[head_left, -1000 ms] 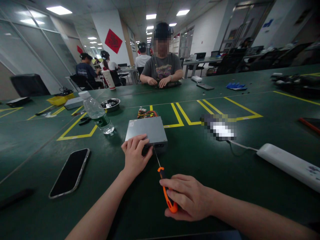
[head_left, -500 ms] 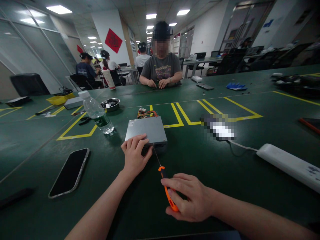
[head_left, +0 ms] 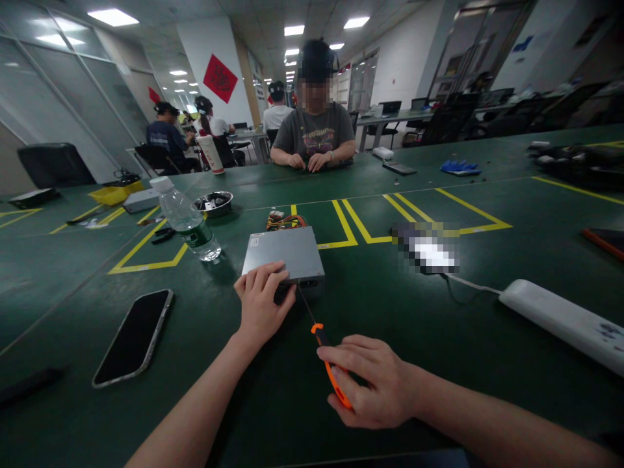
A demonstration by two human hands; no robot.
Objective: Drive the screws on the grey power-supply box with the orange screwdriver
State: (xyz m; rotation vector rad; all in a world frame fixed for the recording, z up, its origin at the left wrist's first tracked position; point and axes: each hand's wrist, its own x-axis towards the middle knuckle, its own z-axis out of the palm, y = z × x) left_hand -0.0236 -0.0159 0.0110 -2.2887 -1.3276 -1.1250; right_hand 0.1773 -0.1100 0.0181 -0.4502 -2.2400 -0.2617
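Note:
A grey metal computer power supply [head_left: 287, 250] lies on the green table, its bundle of coloured cables [head_left: 285, 222] at the far side. My left hand [head_left: 263, 296] grips its near left corner, fingers on top and thumb along the near face. In my right hand [head_left: 375, 380] is a screwdriver [head_left: 336, 380] with an orange and black handle, held between fingers and thumb. Its thin shaft slants up to the near face of the power supply, close to my left thumb. Whether the tip sits in a screw is too small to tell.
A water bottle [head_left: 190, 224] stands left of the power supply, with a metal bowl [head_left: 214, 203] behind it. A phone [head_left: 134, 338] lies at left. On the right are a lit phone [head_left: 429, 250] and a white power strip [head_left: 560, 318]. A person [head_left: 314, 130] sits opposite.
The screwdriver handle and my right hand have shifted very slightly to the right. My left hand keeps its hold on the power supply.

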